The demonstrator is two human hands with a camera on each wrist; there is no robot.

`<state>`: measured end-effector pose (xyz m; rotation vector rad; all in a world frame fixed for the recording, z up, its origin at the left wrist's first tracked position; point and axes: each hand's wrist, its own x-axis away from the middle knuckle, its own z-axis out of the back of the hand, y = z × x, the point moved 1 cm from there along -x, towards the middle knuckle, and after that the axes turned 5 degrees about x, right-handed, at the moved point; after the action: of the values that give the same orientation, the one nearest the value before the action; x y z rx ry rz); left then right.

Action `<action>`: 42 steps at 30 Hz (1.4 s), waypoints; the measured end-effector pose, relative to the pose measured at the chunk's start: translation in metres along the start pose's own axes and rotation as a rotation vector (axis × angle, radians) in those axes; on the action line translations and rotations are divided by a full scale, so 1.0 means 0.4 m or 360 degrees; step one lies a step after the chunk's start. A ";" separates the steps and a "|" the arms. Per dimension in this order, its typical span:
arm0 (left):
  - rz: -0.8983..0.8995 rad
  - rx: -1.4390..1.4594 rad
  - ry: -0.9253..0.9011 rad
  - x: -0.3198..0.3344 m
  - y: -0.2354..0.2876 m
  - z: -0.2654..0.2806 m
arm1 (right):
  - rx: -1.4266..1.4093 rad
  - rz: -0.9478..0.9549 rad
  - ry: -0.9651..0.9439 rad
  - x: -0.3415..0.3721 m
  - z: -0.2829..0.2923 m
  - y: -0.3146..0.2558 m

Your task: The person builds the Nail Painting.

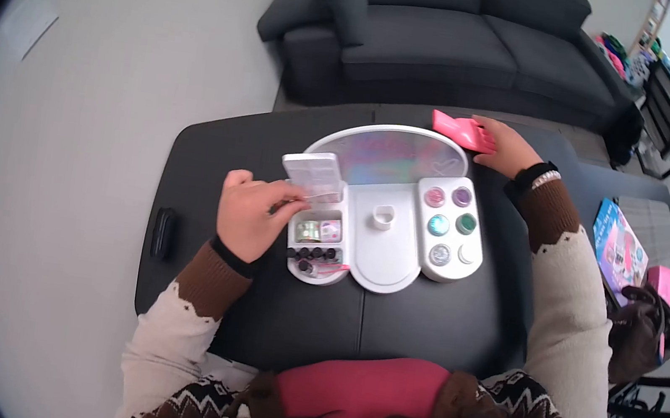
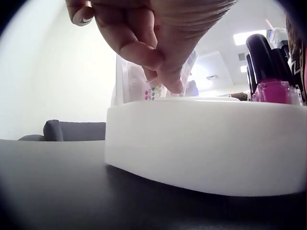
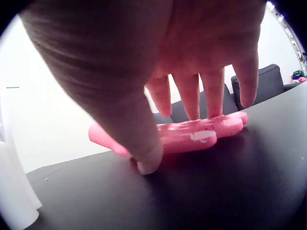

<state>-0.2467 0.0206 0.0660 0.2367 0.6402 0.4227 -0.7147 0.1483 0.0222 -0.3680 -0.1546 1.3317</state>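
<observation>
A white nail-salon playset [image 1: 383,258] stands on the black table with its iridescent arched back panel [image 1: 392,157] upright. Over its left side is my left hand [image 1: 254,211], thumb and forefinger pinched at a clear plastic piece [image 2: 153,91] with small coloured dots. A raised white lid [image 1: 314,174] stands just beyond these fingers. Small nail polish bottles [image 1: 314,255] with black caps lie in the front left compartment. Behind the set at right, my right hand [image 1: 512,148] holds a pink plastic model hand [image 1: 460,130], thumb on its near side and fingers across it [image 3: 192,136].
Round glitter pots [image 1: 438,224] fill the set's right side, and a white ring-shaped holder [image 1: 383,215] stands mid-base. A dark case [image 1: 163,233] lies at the table's left edge. At right are a colourful box [image 1: 619,246] and a dark bag [image 1: 644,334]. A grey sofa [image 1: 449,46] is beyond.
</observation>
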 end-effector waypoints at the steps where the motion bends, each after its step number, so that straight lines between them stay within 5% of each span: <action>1: 0.0012 0.0009 -0.0022 0.006 -0.007 -0.003 | 0.0043 -0.0029 0.0014 -0.006 0.001 -0.006; 6: 0.0046 0.0137 0.0055 0.012 -0.011 -0.019 | 0.0119 -0.0261 -0.0005 0.028 0.017 -0.077; 12: -0.0293 -0.0255 0.0186 0.002 -0.017 -0.019 | -0.0013 -0.0122 0.0307 0.122 0.067 -0.126; 16: -0.0305 -0.0246 0.0235 -0.014 -0.017 -0.022 | -0.0664 -0.0337 0.0505 0.263 0.134 -0.282; 18: -0.0289 -0.0195 0.0252 -0.016 -0.024 -0.023 | -0.1287 -0.0402 0.0346 0.335 0.148 -0.341; 22: -0.0109 -0.0059 0.0050 -0.003 -0.038 -0.032 | -0.1856 -0.0449 0.0233 0.439 0.077 -0.481; 30: -0.0008 0.0304 0.0048 0.024 -0.031 0.012 | -0.1615 -0.0531 0.0102 0.432 -0.009 -0.617; 32: 0.0148 0.0405 0.0082 0.039 -0.045 0.023 | -0.0983 -0.0517 0.0213 0.419 -0.024 -0.638; 36: 0.0240 0.0512 0.0090 0.052 -0.049 0.055 | -0.0565 -0.0473 0.0391 0.395 -0.057 -0.693; 38: 0.0548 0.0894 -0.0048 0.055 -0.061 0.057 | -0.0251 -0.0492 0.0485 0.387 -0.069 -0.725; 42: 0.0515 0.1108 0.0000 0.066 -0.113 0.015 | 0.0039 -0.0432 0.0599 0.372 -0.091 -0.764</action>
<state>-0.2100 -0.0081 0.0413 1.0121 0.7355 0.4974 -0.3870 0.2278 0.0798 -0.5497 0.1237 0.9768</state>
